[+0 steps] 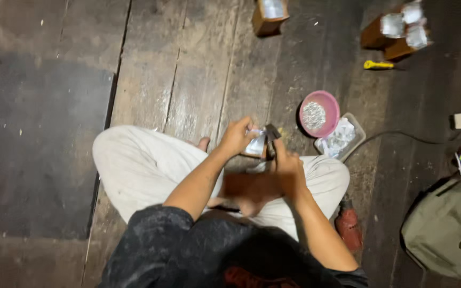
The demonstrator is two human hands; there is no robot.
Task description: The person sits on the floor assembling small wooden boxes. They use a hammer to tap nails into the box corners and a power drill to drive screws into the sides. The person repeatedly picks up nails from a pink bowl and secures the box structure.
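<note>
Just below the middle of the frame, over your crossed legs, your left hand (236,136) is curled shut around a small block wrapped in pale foil or paper (255,145), pinching it by its near edge, while your right hand (286,162) is closed on a dark tool (271,133) whose head stands right against the block. Whether the tool is a stapler, pliers or a small hammer you cannot tell from here; the picture is blurred at that spot. The risk, as I judge it, is to your own left fingertips (247,124): they sit just beside the tool's head, and a slip or a misjudged squeeze could catch them. The wrapping looks loose and could tear or slide off the block if your grip shifts. A brownish smear below your hands reads as motion blur, so your aim may be less steady than you think.

A little right of your knee, a red power tool (349,228) lies on the floor. Further up and right, the pink bowl (320,113) of small metal bits sits touching a clear tray (342,140), near enough for an elbow to tip. At the top, more wrapped blocks (398,29) and a yellow-handled tool (378,65) lie well apart
</note>
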